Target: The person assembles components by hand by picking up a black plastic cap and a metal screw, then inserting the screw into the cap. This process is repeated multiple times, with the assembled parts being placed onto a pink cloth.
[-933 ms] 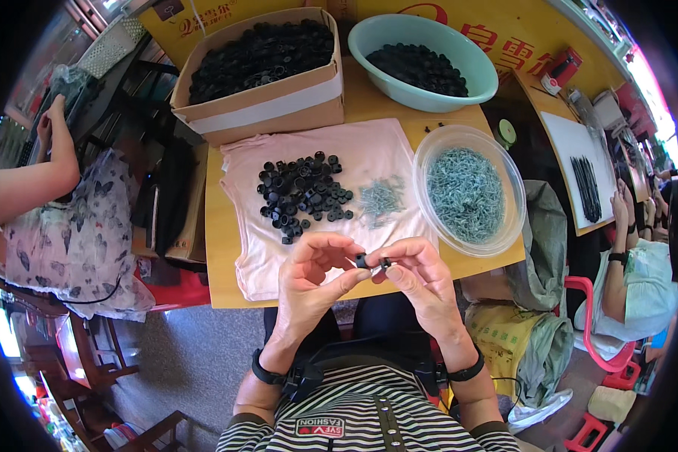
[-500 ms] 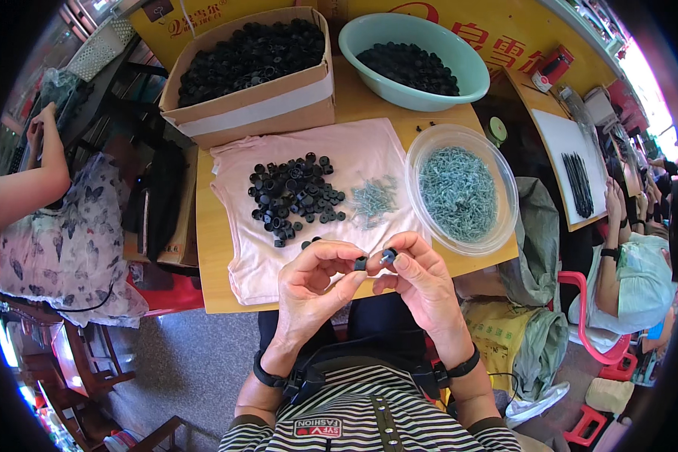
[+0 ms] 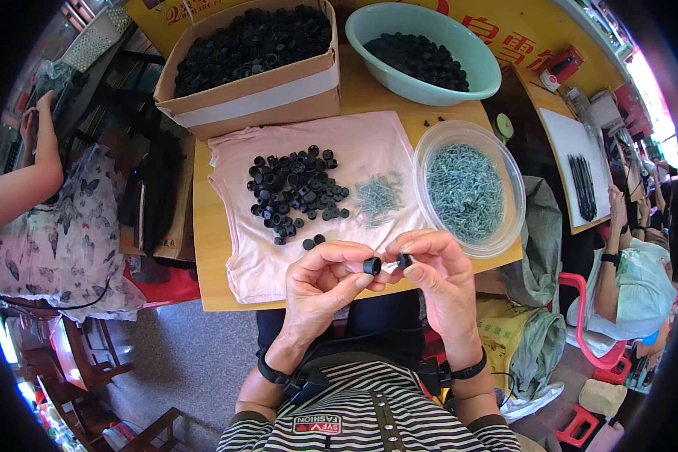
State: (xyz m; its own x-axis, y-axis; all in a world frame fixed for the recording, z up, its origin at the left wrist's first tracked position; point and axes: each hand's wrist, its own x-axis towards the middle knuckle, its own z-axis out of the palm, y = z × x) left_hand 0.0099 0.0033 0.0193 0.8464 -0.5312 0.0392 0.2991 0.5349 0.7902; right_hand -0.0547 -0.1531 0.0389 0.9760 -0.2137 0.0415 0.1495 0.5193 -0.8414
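Note:
Between the thumb and fingers of my left hand (image 3: pixel 320 279) is a small round black plastic cap (image 3: pixel 371 265), its hollow end showing. My right hand (image 3: pixel 438 275) pinches another small black piece (image 3: pixel 404 261) with a silver screw (image 3: pixel 389 267) sticking out of it toward the cap. Both hands meet over the near edge of a pink cloth (image 3: pixel 241 248). Beyond them on the cloth lie a heap of loose black caps (image 3: pixel 290 188) and, to its right, a small pile of silver screws (image 3: pixel 377 197). Two black pieces (image 3: pixel 314 242) lie close to my left fingers.
A cardboard box (image 3: pixel 256 98) of black parts and a pale green basin (image 3: pixel 422 88) of more stand at the back of the wooden table (image 3: pixel 211 290). A clear round tub (image 3: pixel 471 245) of screws is at right. Other people sit on both sides.
My left hand has turned the cap so its hollow end shows. The right hand has shifted slightly right, and the screw now points left toward the cap. The view has shifted a little.

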